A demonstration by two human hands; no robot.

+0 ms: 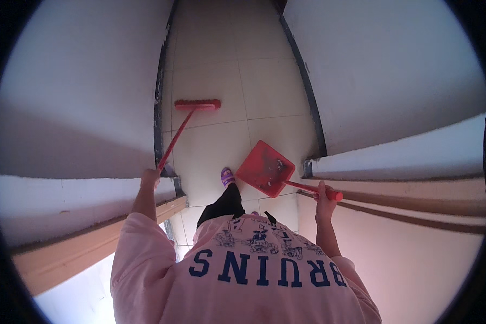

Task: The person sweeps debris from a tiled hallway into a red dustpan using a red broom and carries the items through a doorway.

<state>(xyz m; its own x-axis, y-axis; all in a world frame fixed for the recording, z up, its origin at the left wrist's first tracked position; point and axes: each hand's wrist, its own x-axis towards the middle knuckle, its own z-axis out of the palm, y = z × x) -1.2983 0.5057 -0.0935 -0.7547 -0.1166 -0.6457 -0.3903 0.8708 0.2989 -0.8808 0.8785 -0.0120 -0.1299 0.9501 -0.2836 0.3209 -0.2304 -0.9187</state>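
Note:
My left hand grips the upper part of a red broom handle, close to the left wall. The handle slants forward to the red broom head, which rests crosswise on the tiled floor ahead. In my right hand is the short handle of a red dustpan, held near its end with the thumb along it. The dustpan's pan is tilted to one side, just right of my forward foot; dark dirt and small pale bits lie in it. Whether the pan touches the floor I cannot tell.
Pale walls flank the narrow passage, with dark, chipped skirting along the floor tiles. Wooden door-frame trim stands at the left and more trim at the right. My foot in a purple sandal is on the floor ahead.

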